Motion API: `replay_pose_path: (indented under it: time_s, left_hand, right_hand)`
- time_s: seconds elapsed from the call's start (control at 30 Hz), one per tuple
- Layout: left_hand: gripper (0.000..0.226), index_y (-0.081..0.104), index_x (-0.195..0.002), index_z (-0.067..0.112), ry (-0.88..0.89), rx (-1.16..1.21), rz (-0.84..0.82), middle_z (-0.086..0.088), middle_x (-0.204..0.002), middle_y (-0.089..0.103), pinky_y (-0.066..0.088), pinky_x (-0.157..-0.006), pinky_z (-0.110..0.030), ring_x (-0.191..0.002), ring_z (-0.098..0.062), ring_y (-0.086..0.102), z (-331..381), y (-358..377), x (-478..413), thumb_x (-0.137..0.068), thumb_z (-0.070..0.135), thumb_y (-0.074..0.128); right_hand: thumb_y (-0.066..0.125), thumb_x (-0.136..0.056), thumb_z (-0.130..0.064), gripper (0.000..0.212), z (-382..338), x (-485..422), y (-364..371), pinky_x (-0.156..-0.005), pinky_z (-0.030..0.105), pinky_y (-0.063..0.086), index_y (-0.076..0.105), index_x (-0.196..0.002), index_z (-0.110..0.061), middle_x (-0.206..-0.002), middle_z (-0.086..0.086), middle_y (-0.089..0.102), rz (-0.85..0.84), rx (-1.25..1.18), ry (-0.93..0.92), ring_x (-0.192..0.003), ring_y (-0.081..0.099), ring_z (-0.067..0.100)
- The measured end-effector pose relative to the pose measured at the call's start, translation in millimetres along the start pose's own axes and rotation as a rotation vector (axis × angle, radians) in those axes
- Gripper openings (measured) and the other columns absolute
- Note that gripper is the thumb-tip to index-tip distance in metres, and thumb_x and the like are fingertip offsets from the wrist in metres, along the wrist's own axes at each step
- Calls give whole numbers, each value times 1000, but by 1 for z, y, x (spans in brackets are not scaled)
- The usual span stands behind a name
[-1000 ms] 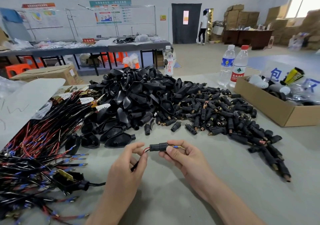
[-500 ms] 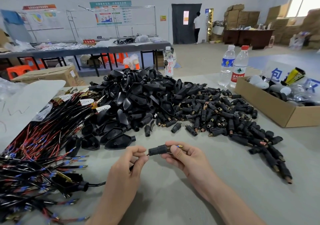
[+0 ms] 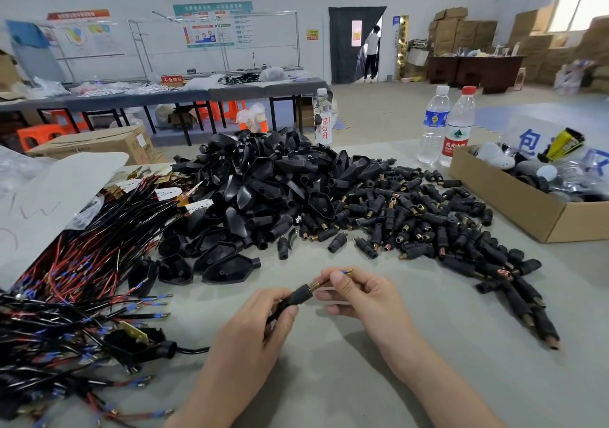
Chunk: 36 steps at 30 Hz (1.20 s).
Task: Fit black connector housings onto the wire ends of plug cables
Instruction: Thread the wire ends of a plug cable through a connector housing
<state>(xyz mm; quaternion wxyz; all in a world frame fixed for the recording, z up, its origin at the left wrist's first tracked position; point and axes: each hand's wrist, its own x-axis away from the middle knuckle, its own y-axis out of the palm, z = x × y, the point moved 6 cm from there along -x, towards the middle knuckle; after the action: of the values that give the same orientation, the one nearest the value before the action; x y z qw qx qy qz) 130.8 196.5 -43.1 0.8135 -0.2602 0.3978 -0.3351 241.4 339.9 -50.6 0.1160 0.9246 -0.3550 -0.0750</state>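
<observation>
near the middle of the tabletop's near edge, the left hand (image 3: 260,325) is gripping a black connector housing (image 3: 298,296), its thumb and curled fingers closing round the rear of the barrel, just above the grey tabletop (image 3: 329,381). the housing's brass threaded end is pointing up and to the right toward the right hand (image 3: 359,296), whose thumb and forefinger are pinching the wire end (image 3: 344,272) that is sticking out of that brass end, with a blue sleeve and a metal tip showing just past the fingertips; the other right fingers are curling loosely beneath. a black cable (image 3: 192,349) is showing between the left wrist and a black plug (image 3: 138,345) that is lying toward the near-left corner. around that plug a tangle of red and black plug cables (image 3: 75,279) with blue-sleeved ends is covering the left edge of the tabletop, beside a white sheet (image 3: 49,203). behind the hands, at the middle of the tabletop, a heap of large black plug shells (image 3: 257,190) is piling up, and touching it on the right a spread of small loose housings (image 3: 428,223) is trailing toward the right edge. a cardboard box (image 3: 527,210) is sitting at the right edge, with a blue-labelled water bottle (image 3: 433,124) and a red-labelled water bottle (image 3: 459,131) standing just beside its far end, and a third bottle (image 3: 323,118) standing behind the shell heap near the far edge.
</observation>
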Motion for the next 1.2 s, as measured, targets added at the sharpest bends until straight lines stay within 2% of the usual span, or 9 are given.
replay_pose_path:
  time_s: [0.13, 0.33, 0.5, 0.63, 0.73, 0.87, 0.93, 1.07, 1.2]
  left_hand:
    - [17, 43, -109, 48, 11, -80, -44, 28, -87, 56, 45, -62, -17, -78, 4, 57, 2, 2, 2, -97, 58, 35]
    - [30, 51, -109, 42, 26, -151, -53, 25, -80, 60, 46, -57, -20, -74, 0, 56, 3, 1, 3, -94, 60, 32]
    - [26, 54, -106, 40, 45, -182, -35, 28, -64, 45, 41, -51, -20, -55, 7, 45, 8, -1, 1, -96, 57, 36]
    - [5, 58, -98, 37, 71, -188, 22, 22, -67, 55, 48, -49, -27, -58, -2, 51, 10, -5, 3, -95, 40, 60]
    - [4, 61, -95, 34, 86, -192, 83, 20, -71, 62, 49, -48, -27, -58, -2, 56, 9, -8, 2, -95, 35, 64]
    - [14, 62, -95, 34, 103, -155, 121, 19, -69, 58, 46, -46, -24, -57, -3, 54, 11, -12, 1, -96, 42, 51]
    - [12, 61, -95, 36, 109, -151, 117, 20, -70, 57, 46, -46, -24, -58, -2, 54, 12, -12, 1, -96, 42, 50]
    - [16, 62, -95, 36, 116, -163, 104, 19, -68, 56, 46, -45, -26, -57, -4, 54, 10, -10, 1, -97, 43, 48]
    - [19, 63, -92, 35, 130, -200, 92, 19, -67, 56, 45, -44, -24, -53, -3, 50, 7, -9, 1, -97, 44, 47]
  right_hand:
    - [60, -93, -22, 20, -3, 0, -2, -60, 20, 54, 70, -97, -6, -93, 8, 77, 38, 12, -27, -80, 74, 18]
    - [59, -96, -18, 15, -5, 0, -7, -56, 21, 54, 71, -89, -11, -90, 10, 77, 114, 5, -55, -76, 74, 20]
    - [61, -90, -27, 20, -5, 0, -11, -55, 22, 54, 71, -93, -9, -89, 9, 77, 150, 11, -68, -74, 74, 21]
    - [61, -91, -32, 24, -2, -1, -25, -58, 24, 56, 69, -95, -10, -93, 11, 76, 241, -117, -20, -77, 74, 23]
    - [65, -84, -30, 19, 4, -2, -21, -64, 24, 59, 74, -89, -15, -98, 11, 75, 182, -289, 85, -80, 72, 19]
    - [69, -79, -10, 32, 11, -2, -11, -69, 23, 60, 66, -111, -4, -101, 11, 74, 115, -406, 174, -79, 71, 13]
    - [68, -79, -4, 36, 12, -1, -10, -69, 22, 60, 65, -114, -2, -98, 12, 74, 108, -468, 203, -78, 72, 12]
    - [70, -72, -3, 38, 13, -2, -12, -66, 20, 59, 67, -110, -1, -92, 11, 75, 109, -517, 241, -78, 73, 12]
    - [72, -71, -6, 38, 14, -2, -14, -65, 18, 58, 68, -109, -1, -85, 8, 73, 113, -465, 228, -72, 70, 11]
